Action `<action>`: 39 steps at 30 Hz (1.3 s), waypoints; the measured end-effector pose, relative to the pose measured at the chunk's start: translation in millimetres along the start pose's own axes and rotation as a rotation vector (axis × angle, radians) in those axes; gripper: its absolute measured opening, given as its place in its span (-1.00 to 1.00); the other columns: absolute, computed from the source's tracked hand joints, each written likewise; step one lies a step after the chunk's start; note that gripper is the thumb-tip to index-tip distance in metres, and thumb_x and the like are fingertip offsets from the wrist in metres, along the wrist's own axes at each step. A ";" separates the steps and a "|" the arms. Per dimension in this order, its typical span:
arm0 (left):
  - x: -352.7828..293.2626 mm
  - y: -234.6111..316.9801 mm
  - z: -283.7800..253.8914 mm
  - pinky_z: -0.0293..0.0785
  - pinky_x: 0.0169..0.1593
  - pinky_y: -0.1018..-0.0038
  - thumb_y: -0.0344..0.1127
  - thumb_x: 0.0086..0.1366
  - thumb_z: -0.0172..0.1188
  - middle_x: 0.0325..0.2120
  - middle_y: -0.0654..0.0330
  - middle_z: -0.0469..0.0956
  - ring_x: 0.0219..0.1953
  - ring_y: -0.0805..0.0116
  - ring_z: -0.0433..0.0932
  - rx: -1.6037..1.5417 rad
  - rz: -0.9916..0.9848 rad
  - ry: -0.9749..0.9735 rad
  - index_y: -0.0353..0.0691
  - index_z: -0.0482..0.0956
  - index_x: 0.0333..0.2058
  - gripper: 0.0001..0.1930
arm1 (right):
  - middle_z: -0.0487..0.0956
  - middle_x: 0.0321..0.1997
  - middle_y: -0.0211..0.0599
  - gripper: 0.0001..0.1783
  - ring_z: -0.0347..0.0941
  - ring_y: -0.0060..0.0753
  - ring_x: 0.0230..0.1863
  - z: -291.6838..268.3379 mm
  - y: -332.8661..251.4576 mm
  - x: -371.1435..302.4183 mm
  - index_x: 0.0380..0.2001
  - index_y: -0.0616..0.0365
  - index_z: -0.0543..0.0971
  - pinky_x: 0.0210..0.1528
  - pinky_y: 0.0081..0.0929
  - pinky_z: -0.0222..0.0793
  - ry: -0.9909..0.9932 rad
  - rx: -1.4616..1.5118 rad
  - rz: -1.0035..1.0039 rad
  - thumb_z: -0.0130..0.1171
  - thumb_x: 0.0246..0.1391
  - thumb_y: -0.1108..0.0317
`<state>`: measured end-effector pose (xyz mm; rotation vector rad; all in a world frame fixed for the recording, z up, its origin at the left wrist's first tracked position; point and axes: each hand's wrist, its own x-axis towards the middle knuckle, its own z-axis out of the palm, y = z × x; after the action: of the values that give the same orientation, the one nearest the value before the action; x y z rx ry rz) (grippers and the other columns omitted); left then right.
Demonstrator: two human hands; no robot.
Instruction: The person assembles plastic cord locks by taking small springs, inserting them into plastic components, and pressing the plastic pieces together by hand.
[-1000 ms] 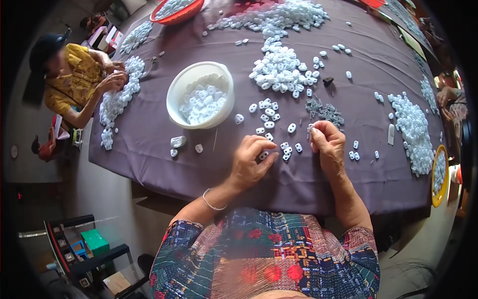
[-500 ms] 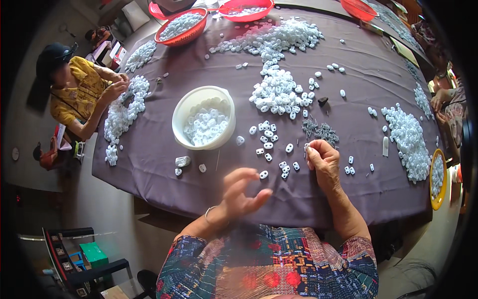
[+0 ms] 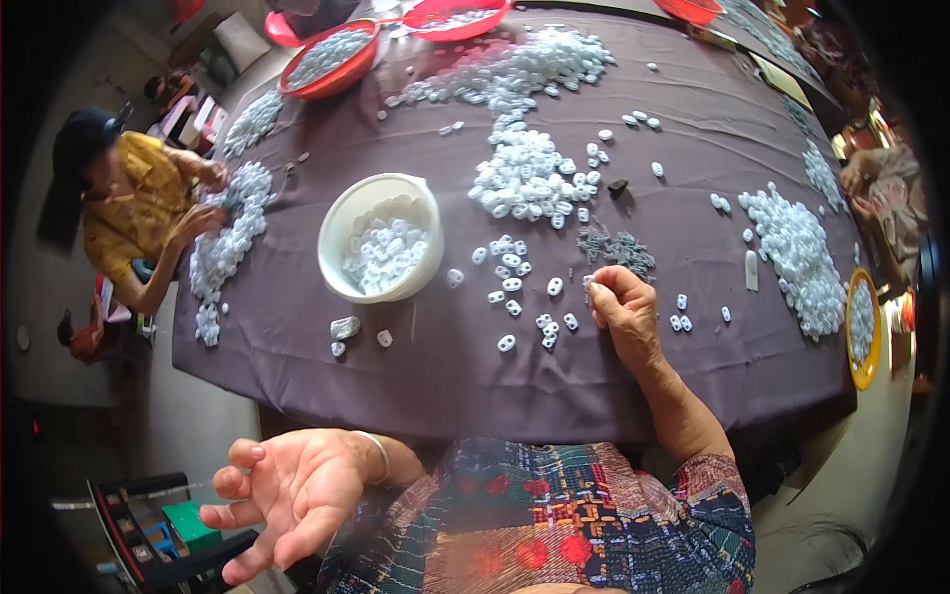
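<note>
My right hand (image 3: 627,309) is over the table, thumb and fingertips pinched together around a tiny pale piece that I cannot make out. Just beyond it lies a small heap of grey pins (image 3: 623,255). My left hand (image 3: 302,490), with a bangle on the wrist, is held palm up off the table's near edge, fingers spread and holding nothing. Between the hands and the big heap are several loose white oval plastic pieces with two holes (image 3: 507,343). A white tub (image 3: 332,265) with more such pieces stands left of them.
A large heap of white pieces (image 3: 524,178) runs toward the back, near red baskets (image 3: 348,71). More pieces lie heaped at right (image 3: 797,257), beside a yellow basket (image 3: 871,364). A co-worker in a yellow shirt (image 3: 148,183) handles a heap at left; another person sits at right.
My left hand has swung from above the table down and left past its near edge, turning palm up with fingers spread. The right hand keeps its pinch near the pins.
</note>
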<state>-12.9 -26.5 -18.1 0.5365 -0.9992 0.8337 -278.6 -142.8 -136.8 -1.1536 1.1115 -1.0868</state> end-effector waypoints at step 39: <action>-156.2 50.8 33.5 0.42 -0.44 0.43 -0.50 -0.10 0.23 -0.50 0.19 0.49 -0.49 0.29 0.50 -0.730 -0.467 -1.558 -0.26 0.48 -0.38 -0.77 | 0.46 -0.54 -0.21 -0.92 0.43 -0.33 -0.53 6.4 -2.2 -3.7 -0.47 0.24 0.48 -0.48 -0.46 0.33 -0.070 -0.350 -0.378 0.12 -0.14 0.52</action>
<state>-115.6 -77.1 -140.5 0.6989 -2.3057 -0.6000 -272.8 -138.6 -133.8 -1.7180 1.0809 -1.1516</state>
